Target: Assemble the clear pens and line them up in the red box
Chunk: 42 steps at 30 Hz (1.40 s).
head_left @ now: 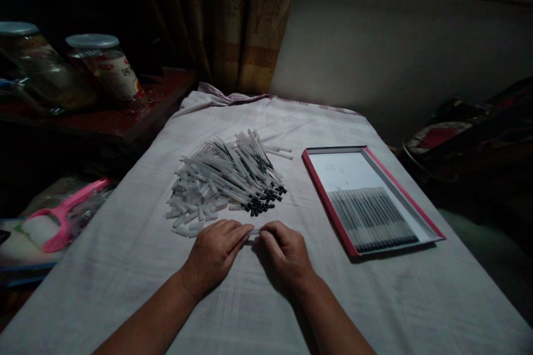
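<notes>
In front of the pile, my left hand (220,247) and my right hand (287,249) are both closed and meet over the cloth. A short stretch of a pale, see-through pen (254,231) shows between their fingertips; the fingers cover the rest of it. Just beyond lies a heap of clear pen barrels (225,169), several with black ends pointing towards me. Loose translucent pen caps (187,208) are heaped at its left. To the right, a shallow red-edged box lid (337,216) holds a neat row of pens (370,219) with dark tips.
A white checked cloth (250,310) covers the table. On a dark red side table (137,116) at the left stand a lidded jar (110,69) and a glass jug (50,77). Pink-handled scissors or a similar tool (62,222) lie low at left. A curtain (250,28) hangs behind.
</notes>
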{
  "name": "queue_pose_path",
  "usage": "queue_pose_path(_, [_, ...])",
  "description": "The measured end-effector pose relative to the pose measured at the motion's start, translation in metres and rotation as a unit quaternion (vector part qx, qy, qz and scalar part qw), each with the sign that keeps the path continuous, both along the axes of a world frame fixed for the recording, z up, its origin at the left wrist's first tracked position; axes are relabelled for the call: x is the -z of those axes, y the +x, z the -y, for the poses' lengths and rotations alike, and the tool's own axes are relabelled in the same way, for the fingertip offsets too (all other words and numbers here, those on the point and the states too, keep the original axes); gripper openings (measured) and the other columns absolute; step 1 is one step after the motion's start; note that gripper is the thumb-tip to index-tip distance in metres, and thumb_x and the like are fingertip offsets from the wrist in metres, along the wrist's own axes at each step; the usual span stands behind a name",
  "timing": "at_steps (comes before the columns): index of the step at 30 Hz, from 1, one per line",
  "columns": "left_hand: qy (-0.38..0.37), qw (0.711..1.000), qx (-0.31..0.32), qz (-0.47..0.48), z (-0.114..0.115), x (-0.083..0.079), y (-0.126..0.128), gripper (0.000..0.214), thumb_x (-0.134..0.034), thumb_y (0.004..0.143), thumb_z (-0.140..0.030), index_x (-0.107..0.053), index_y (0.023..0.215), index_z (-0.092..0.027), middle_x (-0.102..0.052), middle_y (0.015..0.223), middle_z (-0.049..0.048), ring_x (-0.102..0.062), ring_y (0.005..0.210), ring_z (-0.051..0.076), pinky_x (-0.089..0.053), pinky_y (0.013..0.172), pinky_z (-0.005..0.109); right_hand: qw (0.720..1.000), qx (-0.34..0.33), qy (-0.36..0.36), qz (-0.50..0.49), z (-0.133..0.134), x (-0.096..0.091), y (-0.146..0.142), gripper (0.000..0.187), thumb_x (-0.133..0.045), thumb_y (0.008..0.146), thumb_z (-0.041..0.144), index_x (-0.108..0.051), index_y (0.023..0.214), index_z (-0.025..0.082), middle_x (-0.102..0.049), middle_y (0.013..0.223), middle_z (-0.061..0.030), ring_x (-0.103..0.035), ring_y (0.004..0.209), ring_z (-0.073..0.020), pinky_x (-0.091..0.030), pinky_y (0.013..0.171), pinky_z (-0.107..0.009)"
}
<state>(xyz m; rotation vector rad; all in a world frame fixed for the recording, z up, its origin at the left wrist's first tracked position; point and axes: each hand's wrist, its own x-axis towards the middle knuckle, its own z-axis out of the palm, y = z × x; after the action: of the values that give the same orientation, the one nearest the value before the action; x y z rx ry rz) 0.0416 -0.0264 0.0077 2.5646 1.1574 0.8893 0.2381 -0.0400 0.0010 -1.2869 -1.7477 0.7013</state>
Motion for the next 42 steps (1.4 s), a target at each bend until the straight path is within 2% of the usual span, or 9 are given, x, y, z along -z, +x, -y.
queue_pose_path(6, [-0.004,1.000,0.012,0.000,0.000,0.002,0.000,0.022,-0.049,0.099,-0.023,-0.063,0.115,-0.018,-0.071,0.092,0.0053,-0.065,0.081,0.019,-0.050,0.070,0.032,1.000,-0.006,-0.001,-0.012,0.004,0.001,0.003,0.022,-0.055,0.090,0.023,-0.064,0.110,0.018,-0.072,0.079,-0.0023,-0.068,0.067,-0.0143,-0.051,0.064,-0.022])
queue_pose_path(12, [0.003,1.000,0.021,-0.004,0.000,0.005,0.000,0.023,-0.050,0.098,-0.025,-0.064,0.115,-0.019,-0.071,0.093,0.0059,-0.065,0.082,0.019,-0.051,0.071,0.032,1.000,0.013,0.004,0.025,0.007,0.001,0.006,0.020,-0.051,0.093,0.026,-0.066,0.082,0.020,-0.069,0.069,-0.0019,-0.065,0.063,-0.0145,-0.050,0.061,-0.022])
queue_pose_path(17, [0.001,1.000,0.018,-0.004,0.001,0.004,0.001,0.023,-0.049,0.099,-0.025,-0.065,0.114,-0.019,-0.071,0.092,0.0066,-0.065,0.083,0.019,-0.051,0.073,0.032,1.000,0.014,0.011,0.014,0.009,0.001,0.006,0.020,-0.056,0.090,0.026,-0.066,0.106,0.019,-0.073,0.084,-0.0043,-0.068,0.073,-0.0161,-0.053,0.068,-0.025])
queue_pose_path(22, [-0.002,1.000,0.025,-0.012,0.002,0.004,0.001,0.023,-0.050,0.098,-0.025,-0.065,0.115,-0.019,-0.072,0.094,0.0064,-0.065,0.084,0.019,-0.051,0.073,0.032,0.998,0.012,0.026,0.050,0.010,0.001,0.007,0.019,-0.051,0.093,0.026,-0.067,0.083,0.021,-0.071,0.073,-0.0036,-0.067,0.069,-0.0164,-0.052,0.065,-0.025])
queue_pose_path(27, [-0.003,1.000,0.020,-0.011,0.003,0.004,0.001,0.022,-0.051,0.098,-0.024,-0.064,0.115,-0.018,-0.071,0.093,0.0062,-0.065,0.084,0.020,-0.050,0.074,0.033,0.999,0.016,0.032,0.032,0.011,0.000,0.009,0.020,-0.057,0.089,0.025,-0.066,0.106,0.019,-0.073,0.086,-0.0055,-0.069,0.075,-0.0176,-0.054,0.070,-0.027])
queue_pose_path(31, [0.000,1.000,0.024,-0.018,0.003,0.003,0.002,0.022,-0.050,0.098,-0.025,-0.065,0.114,-0.019,-0.071,0.094,0.0061,-0.064,0.084,0.019,-0.050,0.073,0.032,0.998,0.008,0.035,0.043,0.012,0.001,0.011,0.018,-0.052,0.092,0.025,-0.068,0.086,0.020,-0.072,0.076,-0.0040,-0.067,0.071,-0.0170,-0.053,0.067,-0.026])
queue_pose_path(36, [0.001,1.000,0.028,-0.015,0.004,0.003,0.002,0.022,-0.051,0.098,-0.024,-0.065,0.114,-0.018,-0.071,0.094,0.0063,-0.065,0.084,0.019,-0.050,0.074,0.031,0.998,0.009,0.055,0.041,0.014,0.003,0.013,0.021,-0.057,0.089,0.024,-0.066,0.107,0.019,-0.074,0.091,-0.0065,-0.069,0.080,-0.0186,-0.054,0.074,-0.029])
queue_pose_path(40, [0.007,0.999,0.030,-0.024,0.004,0.002,0.003,0.022,-0.050,0.098,-0.024,-0.066,0.113,-0.019,-0.071,0.092,0.0060,-0.064,0.082,0.018,-0.049,0.072,0.031,0.995,-0.002,0.066,0.069,0.014,0.002,0.014,0.017,-0.052,0.093,0.024,-0.068,0.087,0.021,-0.071,0.079,-0.0046,-0.066,0.074,-0.0180,-0.052,0.068,-0.028])
queue_pose_path(42, [0.010,0.999,0.030,-0.021,0.004,0.002,0.003,0.022,-0.051,0.098,-0.024,-0.066,0.113,-0.018,-0.071,0.092,0.0061,-0.064,0.082,0.018,-0.049,0.072,0.031,0.993,0.010,0.080,0.081,0.014,0.002,0.014,0.015,-0.054,0.092,0.025,-0.068,0.094,0.020,-0.072,0.084,-0.0059,-0.067,0.079,-0.0195,-0.051,0.072,-0.031])
